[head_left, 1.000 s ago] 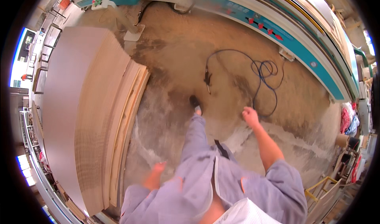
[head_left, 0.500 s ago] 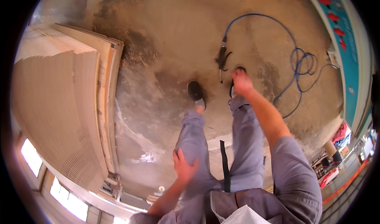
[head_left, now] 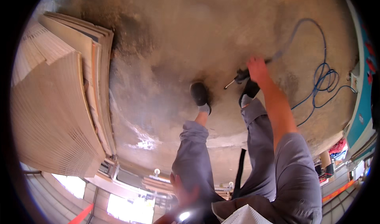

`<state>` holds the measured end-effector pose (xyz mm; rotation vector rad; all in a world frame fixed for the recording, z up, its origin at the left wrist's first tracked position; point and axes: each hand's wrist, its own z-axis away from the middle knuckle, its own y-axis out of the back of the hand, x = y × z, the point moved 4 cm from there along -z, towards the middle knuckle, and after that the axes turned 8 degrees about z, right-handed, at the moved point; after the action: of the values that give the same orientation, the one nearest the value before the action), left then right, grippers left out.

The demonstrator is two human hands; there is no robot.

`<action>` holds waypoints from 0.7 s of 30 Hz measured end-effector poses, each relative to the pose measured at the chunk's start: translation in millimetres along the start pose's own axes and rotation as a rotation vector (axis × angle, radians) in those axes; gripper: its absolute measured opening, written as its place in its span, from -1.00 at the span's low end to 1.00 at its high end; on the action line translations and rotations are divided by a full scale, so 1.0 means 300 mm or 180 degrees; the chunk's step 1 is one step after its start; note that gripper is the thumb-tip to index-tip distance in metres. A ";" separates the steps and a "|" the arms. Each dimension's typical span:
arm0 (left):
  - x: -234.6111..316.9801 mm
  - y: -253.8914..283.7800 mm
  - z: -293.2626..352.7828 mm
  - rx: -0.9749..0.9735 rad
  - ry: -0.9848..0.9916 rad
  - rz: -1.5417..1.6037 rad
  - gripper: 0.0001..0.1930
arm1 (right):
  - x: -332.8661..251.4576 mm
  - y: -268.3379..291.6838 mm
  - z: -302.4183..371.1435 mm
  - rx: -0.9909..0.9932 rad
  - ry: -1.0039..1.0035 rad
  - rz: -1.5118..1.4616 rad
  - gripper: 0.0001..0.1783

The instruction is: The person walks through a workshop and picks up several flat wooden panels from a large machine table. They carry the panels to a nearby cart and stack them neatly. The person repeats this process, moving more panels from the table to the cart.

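My right hand [head_left: 257,70] is closed round the grip of a black air blow gun [head_left: 242,76], just above my right shoe. The gun's thin metal nozzle points to the lower left, near the floor. Behind my hand, a blue air hose [head_left: 325,51] runs from the gun in a blurred arc. My left hand [head_left: 185,190] lies against my left thigh, blurred, with thumb and fingers apart and nothing in it.
Tall stacks of corrugated cardboard sheets [head_left: 51,113] stand on the left. Hose loops lie on the concrete floor [head_left: 170,38] at the right, near a teal machine [head_left: 362,125]. A black strap [head_left: 240,172] hangs between my legs.
My right hand has taken hold of the air blow gun, which lay on the floor, and the gun has turned. The hose has shifted with it. My left hand stays at the thigh.
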<state>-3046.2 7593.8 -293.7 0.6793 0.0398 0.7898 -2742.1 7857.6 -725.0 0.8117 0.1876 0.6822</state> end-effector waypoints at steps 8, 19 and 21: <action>0.141 0.035 -0.062 -0.0693 0.0304 -0.0646 -0.15 | 0.164 0.066 1.137 -0.1583 -0.2084 -0.2787 -0.51; 0.884 0.555 0.022 -0.0680 -0.0998 0.0071 -0.43 | 0.499 0.828 1.996 0.1197 -0.3479 -0.8942 -0.73; 0.888 0.609 -0.052 -0.0518 -0.1273 0.0097 -0.45 | 0.697 0.995 2.018 0.1540 -0.2737 -0.9120 -0.48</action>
<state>-2977.2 7872.1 -144.1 0.6733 -0.3950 0.6664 -2481.4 7768.4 -74.4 0.4369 0.4695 -2.4101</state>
